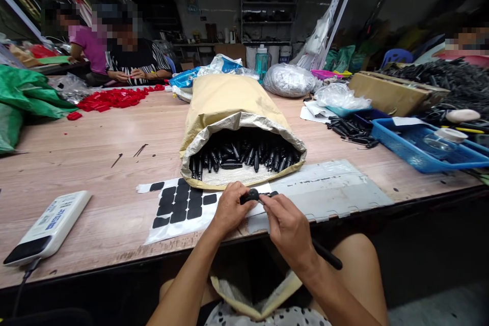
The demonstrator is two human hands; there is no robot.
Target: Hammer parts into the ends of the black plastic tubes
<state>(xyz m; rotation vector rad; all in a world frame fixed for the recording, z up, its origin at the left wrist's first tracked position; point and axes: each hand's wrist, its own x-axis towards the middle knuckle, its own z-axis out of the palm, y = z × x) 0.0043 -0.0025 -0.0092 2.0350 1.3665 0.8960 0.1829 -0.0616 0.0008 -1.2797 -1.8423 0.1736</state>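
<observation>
Over the table's front edge, my left hand [231, 209] is closed on a small black rounded part [252, 194]. My right hand [287, 226] meets it with thumb and index finger pinched against the part; what they grip is too small to make out. A black rod [327, 253] sticks out behind my right wrist, its other end hidden by the hand. Just beyond my hands lies an open tan sack [233, 94] with many black pointed plastic pieces [255, 158] inside. Beside my left hand is a white sheet of black square stickers [179, 204], some peeled away.
A grey flat board [328, 191] lies to the right, near a blue tray [416, 158]. On the left are a white power bank [48, 226] and red pieces [110, 99]. An open tan bag [260, 310] is at my lap. Two people sit across the table.
</observation>
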